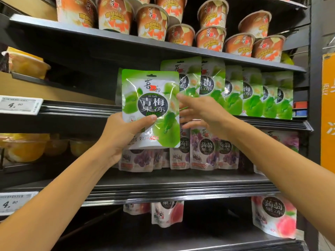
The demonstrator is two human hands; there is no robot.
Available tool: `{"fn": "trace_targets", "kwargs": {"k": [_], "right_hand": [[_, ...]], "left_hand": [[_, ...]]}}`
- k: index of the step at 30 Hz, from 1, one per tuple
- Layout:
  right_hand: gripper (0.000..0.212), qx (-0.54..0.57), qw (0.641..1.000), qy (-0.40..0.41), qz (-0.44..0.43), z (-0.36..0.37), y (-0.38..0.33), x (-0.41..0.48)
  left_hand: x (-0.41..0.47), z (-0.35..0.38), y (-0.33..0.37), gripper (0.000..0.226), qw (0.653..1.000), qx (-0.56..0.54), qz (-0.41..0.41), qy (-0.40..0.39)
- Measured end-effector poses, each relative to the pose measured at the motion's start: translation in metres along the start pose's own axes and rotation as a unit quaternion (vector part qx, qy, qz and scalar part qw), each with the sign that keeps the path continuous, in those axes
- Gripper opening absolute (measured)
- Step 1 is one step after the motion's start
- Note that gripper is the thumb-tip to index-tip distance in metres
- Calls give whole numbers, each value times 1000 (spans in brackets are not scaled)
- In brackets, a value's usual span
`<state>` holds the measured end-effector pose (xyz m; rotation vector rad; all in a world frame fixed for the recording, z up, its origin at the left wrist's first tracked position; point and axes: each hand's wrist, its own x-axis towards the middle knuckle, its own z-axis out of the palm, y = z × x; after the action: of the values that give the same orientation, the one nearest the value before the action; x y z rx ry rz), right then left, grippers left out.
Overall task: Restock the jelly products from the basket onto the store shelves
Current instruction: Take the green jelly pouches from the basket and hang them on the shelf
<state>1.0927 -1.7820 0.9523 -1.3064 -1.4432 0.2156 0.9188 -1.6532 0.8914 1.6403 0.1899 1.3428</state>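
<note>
My left hand [123,134] grips a green plum jelly pouch [150,98] by its lower left part, thumb across the front. The pouch is held upright in front of the middle shelf [81,109]. Another green pouch sits right behind it. My right hand [203,115] reaches toward the pouch's right edge with fingers spread and relaxed, holding nothing. A row of matching green pouches [252,95] stands on that shelf to the right. The basket is out of view.
Orange jelly cups [210,38] fill the top shelf. Purple grape pouches [204,149] stand one shelf below, peach pouches [273,216] on the lowest. Yellow fruit cups [25,147] sit at the left. Price tags [20,105] hang on the shelf edges. An orange sign [328,109] borders the right.
</note>
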Motion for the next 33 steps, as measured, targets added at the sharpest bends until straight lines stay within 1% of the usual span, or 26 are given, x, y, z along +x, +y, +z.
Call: {"fn": "trace_targets", "kwargs": {"k": [1, 2, 3, 6, 7, 9, 10, 11, 12, 13, 14, 15, 16, 17, 18, 20, 24, 26, 29, 31, 33], "right_hand": [[38, 1, 999, -32, 17, 4, -1, -2], [42, 3, 999, -43, 28, 8, -2, -3], [44, 13, 999, -38, 37, 10, -3, -3], [37, 68, 996, 31, 43, 10, -9, 1], [33, 90, 994, 51, 44, 8, -13, 4], [26, 114, 989, 83, 42, 6, -21, 15], [25, 123, 987, 96, 45, 5, -24, 21], [25, 130, 984, 105, 53, 5, -27, 28], [25, 133, 983, 111, 62, 5, -30, 34], [27, 131, 982, 116, 70, 7, -33, 39], [33, 127, 981, 125, 72, 8, -35, 45], [43, 123, 980, 138, 71, 10, -37, 50], [51, 118, 978, 157, 66, 12, -39, 55], [55, 114, 976, 174, 58, 13, -41, 60], [53, 111, 975, 187, 50, 14, -41, 65], [41, 92, 972, 212, 35, 16, -40, 74], [26, 14, 968, 250, -11, 20, -32, 86], [27, -16, 966, 256, -18, 24, -27, 87], [30, -53, 964, 260, -26, 27, -18, 84], [28, -88, 961, 261, -32, 24, -16, 81], [21, -112, 959, 258, -33, 20, -15, 77]], "left_hand": [[3, 1, 1, 35, 1000, -3, 5, -1], [6, 3, 2, 35, 1000, -2, 12, -4], [9, 5, 3, 36, 1000, -1, 17, -7], [18, 8, 13, 42, 1000, 12, 14, -6], [21, 8, 17, 41, 1000, 13, 18, -1], [27, 9, 23, 36, 999, 7, 52, 14], [28, 8, 25, 41, 994, 46, 87, 38], [27, 8, 26, 51, 982, 118, 133, 70], [24, 6, 26, 56, 956, 200, 192, 91], [20, 6, 26, 55, 919, 278, 263, 90], [17, 6, 25, 51, 880, 347, 318, 71], [15, 8, 24, 48, 845, 408, 343, 45], [14, 9, 21, 47, 820, 455, 347, 26], [15, 11, 18, 48, 808, 483, 337, 17], [17, 13, 16, 49, 808, 492, 325, 17], [22, 14, 14, 52, 814, 490, 311, 18], [34, 13, 10, 50, 808, 511, 293, 9], [37, 14, 5, 51, 804, 525, 280, 0], [37, 13, -4, 50, 779, 564, 274, -5], [37, 13, -7, 50, 767, 577, 279, 4], [37, 13, -9, 50, 763, 580, 284, 14]]}}
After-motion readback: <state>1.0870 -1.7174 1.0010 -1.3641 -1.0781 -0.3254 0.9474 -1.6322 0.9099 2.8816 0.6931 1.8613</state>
